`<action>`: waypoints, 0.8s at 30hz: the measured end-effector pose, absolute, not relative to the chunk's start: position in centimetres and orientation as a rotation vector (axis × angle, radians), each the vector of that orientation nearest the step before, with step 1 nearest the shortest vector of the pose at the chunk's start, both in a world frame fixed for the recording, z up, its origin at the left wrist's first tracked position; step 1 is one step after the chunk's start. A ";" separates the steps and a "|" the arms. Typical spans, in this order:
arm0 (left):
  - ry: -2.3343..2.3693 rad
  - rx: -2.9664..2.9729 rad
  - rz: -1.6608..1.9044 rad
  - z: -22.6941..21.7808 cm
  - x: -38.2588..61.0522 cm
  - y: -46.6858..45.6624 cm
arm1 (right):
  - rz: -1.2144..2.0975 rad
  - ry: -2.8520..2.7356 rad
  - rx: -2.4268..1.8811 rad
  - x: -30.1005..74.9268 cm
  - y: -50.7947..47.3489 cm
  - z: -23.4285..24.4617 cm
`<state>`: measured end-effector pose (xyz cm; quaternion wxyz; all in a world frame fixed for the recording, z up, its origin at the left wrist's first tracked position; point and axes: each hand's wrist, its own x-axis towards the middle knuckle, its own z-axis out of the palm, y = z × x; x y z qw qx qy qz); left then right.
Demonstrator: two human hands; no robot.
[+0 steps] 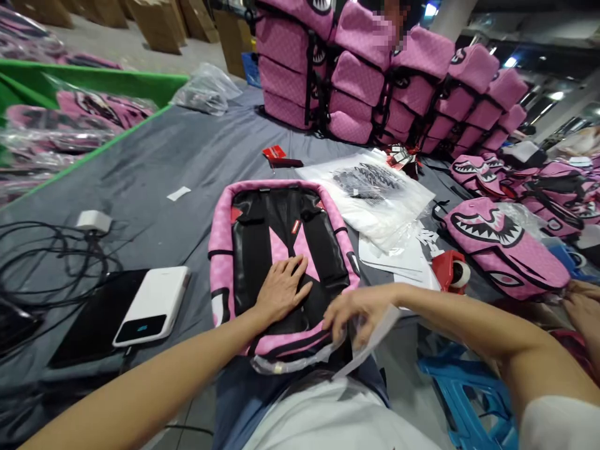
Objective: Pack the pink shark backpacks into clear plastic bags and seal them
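Note:
A pink and black backpack (290,281) lies on the table in front of me, its black back panel and straps facing up. My left hand (284,290) rests flat on the lower middle of that panel, fingers outstretched. At the backpack's lower right corner, my right hand (360,312) has its fingers curled on a clear plastic bag (370,344), slightly blurred. The plastic runs along the backpack's bottom end, near my lap. How far it reaches under the backpack is hidden.
Pink backpacks (356,87) are stacked at the back. More shark-face backpacks (501,244) lie right, near another person's hand (584,312). Printed plastic bags (375,194) and a red tape dispenser (450,272) sit closer. Left are a white power bank (152,306), cables (47,250) and a green-lined bin (140,78).

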<state>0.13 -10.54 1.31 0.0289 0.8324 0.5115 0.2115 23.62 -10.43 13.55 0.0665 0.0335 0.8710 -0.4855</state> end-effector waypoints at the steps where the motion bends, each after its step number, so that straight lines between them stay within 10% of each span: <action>1: 1.543 2.579 0.642 1.4 0.0 -11.2 | -1.535 2.614 0.111 25.4 -11.9 14.0; 9: 1.435 2.670 0.417 7.0 -1.3 -6.6 | -1.622 2.265 0.495 28.0 -11.1 17.0; 15: 2.014 2.419 0.343 4.8 -0.2 -1.7 | -0.382 2.978 1.003 19.5 -2.6 11.7; 24: 1.998 2.517 0.465 1.3 -0.4 -2.0 | -0.257 2.887 1.882 20.6 14.8 9.2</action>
